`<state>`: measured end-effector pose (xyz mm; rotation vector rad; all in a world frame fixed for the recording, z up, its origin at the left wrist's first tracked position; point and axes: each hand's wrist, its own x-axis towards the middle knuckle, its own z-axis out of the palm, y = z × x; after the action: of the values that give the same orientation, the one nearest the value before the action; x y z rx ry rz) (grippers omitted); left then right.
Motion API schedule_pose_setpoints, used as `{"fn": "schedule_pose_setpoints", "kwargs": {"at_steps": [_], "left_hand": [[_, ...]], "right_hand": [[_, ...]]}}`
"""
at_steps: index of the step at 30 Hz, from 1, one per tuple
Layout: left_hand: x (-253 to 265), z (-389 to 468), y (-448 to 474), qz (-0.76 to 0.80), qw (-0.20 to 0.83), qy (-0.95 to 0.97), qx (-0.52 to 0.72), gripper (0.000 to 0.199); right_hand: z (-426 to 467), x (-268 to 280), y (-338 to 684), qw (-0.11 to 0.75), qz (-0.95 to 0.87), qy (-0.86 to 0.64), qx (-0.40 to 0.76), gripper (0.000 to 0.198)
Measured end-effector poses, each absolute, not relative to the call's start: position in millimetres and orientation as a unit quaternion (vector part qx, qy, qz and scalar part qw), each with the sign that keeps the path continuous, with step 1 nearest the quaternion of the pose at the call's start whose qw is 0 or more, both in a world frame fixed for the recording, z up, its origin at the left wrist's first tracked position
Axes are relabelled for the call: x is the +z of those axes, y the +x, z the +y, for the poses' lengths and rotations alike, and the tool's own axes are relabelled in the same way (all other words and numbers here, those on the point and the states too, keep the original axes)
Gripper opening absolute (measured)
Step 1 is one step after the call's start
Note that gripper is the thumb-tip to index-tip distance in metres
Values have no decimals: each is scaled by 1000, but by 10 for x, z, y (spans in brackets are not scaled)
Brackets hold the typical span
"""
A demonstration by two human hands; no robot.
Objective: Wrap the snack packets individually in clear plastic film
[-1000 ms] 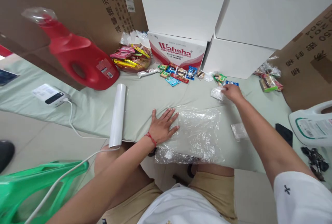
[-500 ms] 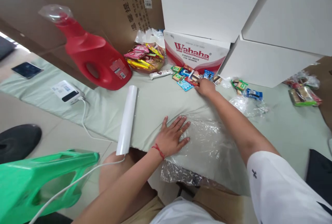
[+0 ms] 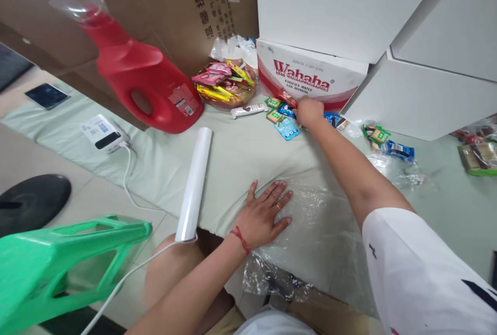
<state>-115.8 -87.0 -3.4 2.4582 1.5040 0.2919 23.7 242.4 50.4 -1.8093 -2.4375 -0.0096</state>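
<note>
My left hand [image 3: 261, 217] lies flat with its fingers spread on a clear plastic bag [image 3: 322, 231] at the table's front edge. Further off, my right hand [image 3: 309, 112] reaches into a row of small wrapped snacks by the white and red carton. Its fingers are curled down, and what they hold is hidden. Close to its fingertips are a red snack packet [image 3: 287, 98] and a blue snack packet [image 3: 286, 111]. A light-blue sachet [image 3: 287, 129], green-edged biscuit packs [image 3: 275, 116] and a white wrapped bar [image 3: 249, 111] lie to its left.
Behind the snacks stands the Wahaba-like lettered carton [image 3: 310, 73]. A basket of sweets [image 3: 225, 86], a red jug [image 3: 147, 81] and a white tube-shaped lamp [image 3: 194, 185] are on the left. More snack packs [image 3: 399, 150] lie right. A green stool [image 3: 77, 262] stands below left.
My right hand has shifted slightly left and further back among the snacks, its fingers now covering packets seen before. My left hand stays flat on the plastic bag. The view has turned a little.
</note>
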Motion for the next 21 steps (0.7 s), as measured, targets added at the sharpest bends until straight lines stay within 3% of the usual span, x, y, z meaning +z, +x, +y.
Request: {"fn": "schedule_pose_setpoints", "kwargs": {"at_steps": [5,10,16,21], "left_hand": [[-43,-875,-1162,517,133,839,106,65],[-58,-876,-1162,517,133,839,109,64],[-50,-877,-1148,519,120,840,107,63],[-64,-872,-1138,518,119,840,108,65]], "right_hand": [[2354,324,404,56,-766,-639,42,48],[2372,464,593,4,-775,-625,92,55],[2159,613,481,0,-772,-632,74,41],[1432,1019,951,26,-821,-565,84,35]]}}
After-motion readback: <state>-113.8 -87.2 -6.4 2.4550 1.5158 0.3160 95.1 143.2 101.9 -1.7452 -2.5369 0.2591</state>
